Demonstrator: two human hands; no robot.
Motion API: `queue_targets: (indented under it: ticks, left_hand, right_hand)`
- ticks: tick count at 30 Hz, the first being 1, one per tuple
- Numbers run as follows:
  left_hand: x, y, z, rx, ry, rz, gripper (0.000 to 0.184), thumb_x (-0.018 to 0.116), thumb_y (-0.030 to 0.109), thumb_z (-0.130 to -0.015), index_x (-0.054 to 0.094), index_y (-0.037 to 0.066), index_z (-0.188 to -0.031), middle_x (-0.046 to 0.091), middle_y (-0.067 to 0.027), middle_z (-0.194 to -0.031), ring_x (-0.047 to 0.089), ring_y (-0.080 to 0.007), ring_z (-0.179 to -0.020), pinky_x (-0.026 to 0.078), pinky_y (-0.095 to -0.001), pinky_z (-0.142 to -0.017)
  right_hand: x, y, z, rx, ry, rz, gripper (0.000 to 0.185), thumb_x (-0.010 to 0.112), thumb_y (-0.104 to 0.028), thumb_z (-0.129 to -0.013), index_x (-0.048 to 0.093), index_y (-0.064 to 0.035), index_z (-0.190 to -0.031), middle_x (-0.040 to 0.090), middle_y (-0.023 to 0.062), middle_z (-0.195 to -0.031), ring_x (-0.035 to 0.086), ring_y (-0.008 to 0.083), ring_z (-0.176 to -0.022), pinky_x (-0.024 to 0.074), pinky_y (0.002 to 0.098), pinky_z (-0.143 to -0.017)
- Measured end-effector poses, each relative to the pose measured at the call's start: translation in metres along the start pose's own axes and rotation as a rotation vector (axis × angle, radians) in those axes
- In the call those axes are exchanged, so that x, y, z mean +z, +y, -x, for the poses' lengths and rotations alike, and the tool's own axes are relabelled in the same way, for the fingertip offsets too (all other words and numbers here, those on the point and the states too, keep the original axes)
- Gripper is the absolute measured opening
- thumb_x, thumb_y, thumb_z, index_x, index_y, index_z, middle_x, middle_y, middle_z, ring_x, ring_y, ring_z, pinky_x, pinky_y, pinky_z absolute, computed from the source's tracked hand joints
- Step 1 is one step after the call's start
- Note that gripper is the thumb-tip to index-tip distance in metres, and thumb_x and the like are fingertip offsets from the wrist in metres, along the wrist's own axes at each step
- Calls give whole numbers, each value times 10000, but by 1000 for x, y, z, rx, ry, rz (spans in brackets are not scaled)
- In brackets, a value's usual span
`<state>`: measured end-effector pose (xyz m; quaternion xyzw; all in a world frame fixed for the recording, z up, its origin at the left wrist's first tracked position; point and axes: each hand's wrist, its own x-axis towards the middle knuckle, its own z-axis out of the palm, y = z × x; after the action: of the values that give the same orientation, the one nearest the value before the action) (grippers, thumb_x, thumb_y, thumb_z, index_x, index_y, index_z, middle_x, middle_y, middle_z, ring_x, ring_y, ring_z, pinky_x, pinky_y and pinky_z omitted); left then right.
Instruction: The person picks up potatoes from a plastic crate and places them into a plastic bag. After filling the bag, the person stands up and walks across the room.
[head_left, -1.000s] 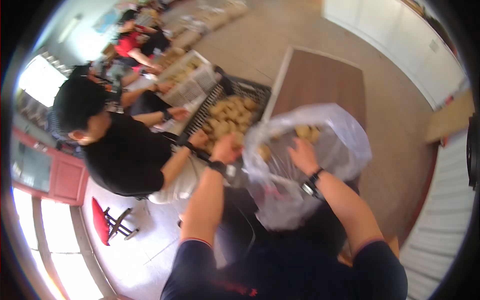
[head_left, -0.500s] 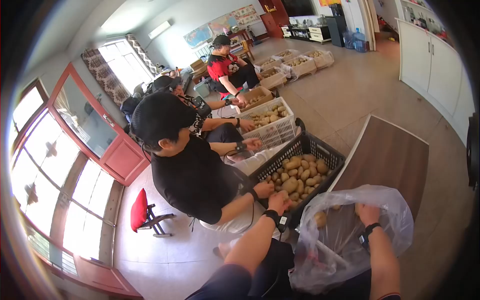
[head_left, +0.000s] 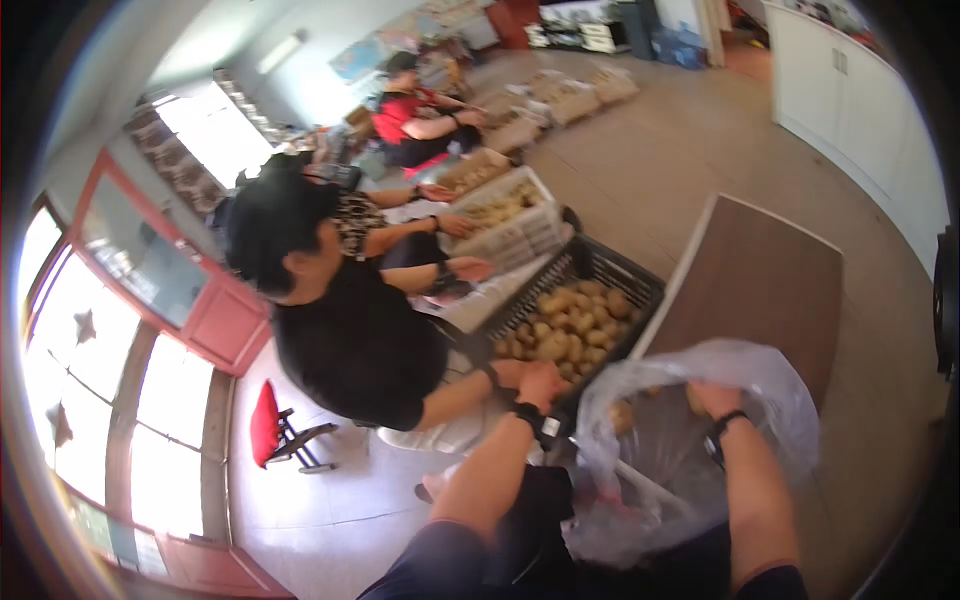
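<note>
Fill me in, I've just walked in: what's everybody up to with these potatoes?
Potatoes lie heaped in the black plastic crate. The camera wearer's left hand is at its near edge, beside a co-worker's hand; whether it holds anything is hidden. The right hand is inside the clear plastic bag, apparently on a potato, and another potato lies at the bag's left side.

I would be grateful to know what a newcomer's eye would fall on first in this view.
Probably the black crate of potatoes near the middle, where the wearer's left hand is beside a co-worker's hand at the near edge. To its right, a translucent plastic bag gapes open with the right hand inside its mouth. At lower left, a red stool seat stands out brightly.
</note>
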<state>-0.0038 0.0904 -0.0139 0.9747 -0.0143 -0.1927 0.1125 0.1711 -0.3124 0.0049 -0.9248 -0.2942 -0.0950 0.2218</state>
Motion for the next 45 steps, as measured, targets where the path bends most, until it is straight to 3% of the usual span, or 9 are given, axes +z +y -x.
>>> queue_targets:
  ticks: [1, 2, 4, 6, 8, 11, 27, 35, 45]
  left_hand:
    - [-12, -13, -7, -43, -158, 283, 177, 600, 261, -901, 653, 117, -991, 629, -52, -966, 605, -191, -923, 504, -355, -819]
    - [-16, -34, -11, 443, -290, 388, 241, 524, 285, -943, 649, 108, -1049, 638, -51, -965, 615, -179, -921, 507, -337, -801]
    - [18, -38, -21, 199, -472, 764, 224, 520, 289, -943, 650, 110, -980, 644, -42, -891, 614, -147, -828, 516, -333, -687]
    - [32, -3, -15, -301, 235, 1391, 130, 574, 210, -902, 641, 98, -904, 528, -18, -714, 581, -178, -678, 514, -311, -563]
    - [-30, 95, -1, -672, 676, 1735, 268, 554, 200, -921, 542, 44, -1138, 555, -71, -898, 602, -213, -780, 539, -318, -598]
    - [-31, 92, 2, -622, 606, 1658, 397, 546, 204, -933, 433, 17, -1264, 539, -115, -1031, 602, -236, -852, 557, -326, -637]
    - [-62, 158, 26, -258, 198, 1566, 256, 503, 238, -957, 556, 9, -1057, 644, -118, -946, 654, -207, -706, 548, -309, -606]
    - [-57, 186, 18, -208, -216, 1326, 302, 547, 277, -945, 575, 15, -1092, 643, -82, -1051, 675, -192, -813, 557, -297, -685]
    - [-51, 183, -14, -242, 37, 1358, 359, 504, 189, -949, 521, 94, -1295, 562, -55, -1161, 573, -202, -1064, 503, -332, -823]
  right_hand:
    - [21, 12, 6, 24, -24, -20, 461, 616, -432, -831, 625, -114, -1165, 603, 148, -1201, 531, 351, -1139, 419, 480, -962]
    - [17, 8, 12, 54, -51, -39, 479, 609, -464, -829, 632, -116, -1158, 617, 145, -1180, 548, 349, -1115, 434, 472, -942]
    - [-2, -7, 14, 71, -111, 0, 437, 598, -479, -821, 692, -114, -1044, 664, 164, -1044, 621, 351, -962, 471, 469, -858]
    - [-16, -13, 19, 197, -343, -5, 438, 670, -431, -769, 665, -117, -1075, 638, 153, -1125, 589, 358, -1025, 467, 475, -864]
    - [-8, -21, 40, 136, 86, 21, 512, 715, -375, -745, 585, -125, -1172, 552, 119, -1262, 484, 370, -1164, 443, 486, -912]
    - [-29, -41, 52, 246, -152, -140, 579, 736, -341, -737, 512, -141, -1232, 478, 86, -1315, 390, 384, -1230, 409, 500, -961]
    - [-15, -26, 73, 103, 48, -14, 503, 594, -402, -846, 556, 6, -1137, 536, 188, -1222, 474, 400, -1135, 375, 479, -1000]
    - [-33, 37, 46, 646, -107, 133, 305, 507, -200, -851, 624, 9, -1040, 602, 183, -1140, 525, 410, -1099, 410, 478, -975]
    - [-69, 74, 5, 456, -140, -415, 313, 434, -228, -873, 629, -47, -1038, 645, 201, -1083, 607, 371, -1013, 480, 441, -878]
